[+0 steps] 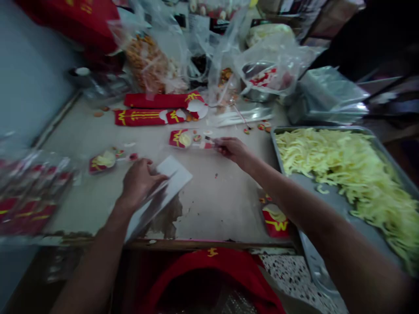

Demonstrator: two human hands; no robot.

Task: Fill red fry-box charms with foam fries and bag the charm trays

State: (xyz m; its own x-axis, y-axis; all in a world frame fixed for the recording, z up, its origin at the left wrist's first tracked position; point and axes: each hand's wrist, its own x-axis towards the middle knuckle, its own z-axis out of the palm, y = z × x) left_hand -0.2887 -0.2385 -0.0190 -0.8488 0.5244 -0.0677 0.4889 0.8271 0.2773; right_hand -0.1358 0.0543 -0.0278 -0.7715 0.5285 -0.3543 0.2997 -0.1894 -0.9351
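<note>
My right hand [233,150] has its fingers closed on the right end of a clear packet [197,138]. Inside the packet are a small red fries carton with a yellow mark and small colourful pieces. My left hand [139,182] is closed at the edge of a pale, flat sheet or bag [175,170], slanting toward the table's front edge; blur hides its exact kind. Just beyond my left hand lies a similar filled packet [103,161]. Another small red carton [275,220] with pale pieces rests beside my right forearm.
A metal tray [303,179] of pale yellow curled strips stands at the right. Red carton stacks [140,117] lie across the back, before bags of orange pieces [147,59]. Filled packets [29,196] line the left. A metal bowl [260,93] sits behind.
</note>
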